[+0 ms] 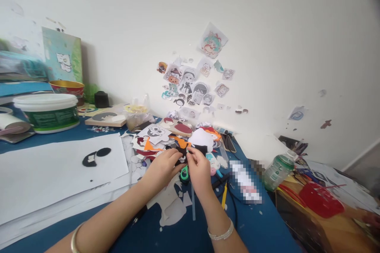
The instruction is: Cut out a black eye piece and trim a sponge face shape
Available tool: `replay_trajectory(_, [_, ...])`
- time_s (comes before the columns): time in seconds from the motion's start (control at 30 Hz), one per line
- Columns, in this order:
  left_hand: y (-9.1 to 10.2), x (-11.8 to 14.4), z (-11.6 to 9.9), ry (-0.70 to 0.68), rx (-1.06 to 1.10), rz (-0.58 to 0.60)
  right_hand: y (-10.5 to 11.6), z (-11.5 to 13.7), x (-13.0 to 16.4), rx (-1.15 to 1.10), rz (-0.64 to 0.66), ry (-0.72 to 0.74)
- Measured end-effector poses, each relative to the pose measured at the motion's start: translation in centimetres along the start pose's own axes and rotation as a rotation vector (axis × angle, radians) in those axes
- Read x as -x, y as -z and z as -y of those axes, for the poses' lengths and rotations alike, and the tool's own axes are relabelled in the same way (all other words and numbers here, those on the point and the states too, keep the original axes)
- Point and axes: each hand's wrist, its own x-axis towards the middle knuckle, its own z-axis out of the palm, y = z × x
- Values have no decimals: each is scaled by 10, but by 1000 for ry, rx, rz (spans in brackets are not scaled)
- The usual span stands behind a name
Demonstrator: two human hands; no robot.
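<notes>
— In the fingers?
— Small black paper cutout (181, 154), pinched from both sides, over the blue table (261, 225), just before the heap of paper scraps (166, 138).
— Left hand (162, 168)?
— Curled narrow, fingertips on the cutout's left edge.
— Right hand (198, 170)?
— Thumb and forefinger closed on its right edge.
— Underneath?
— Green-handled scissors (184, 173), partly hidden.
— Farther out?
— White sheet (53, 174) at left, green-lidded jar (277, 172) at right, stickers (192, 83) on the wall.
</notes>
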Motion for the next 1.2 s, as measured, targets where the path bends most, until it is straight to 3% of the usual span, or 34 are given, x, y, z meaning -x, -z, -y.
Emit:
replay_trajectory(0.3, [4, -3, -2, 227, 176, 93, 0, -2, -1, -139, 100, 66])
replay_trajectory(0.47, [3, -6, -3, 313, 357, 201, 2, -9, -3, -227, 116, 41])
replay_trajectory(0.8, [1, -7, -3, 383, 486, 290, 6, -14, -6, -313, 257, 24])
replay_trajectory(1.2, [10, -10, -5, 548, 726, 235, 5, -13, -6, -195, 111, 70])
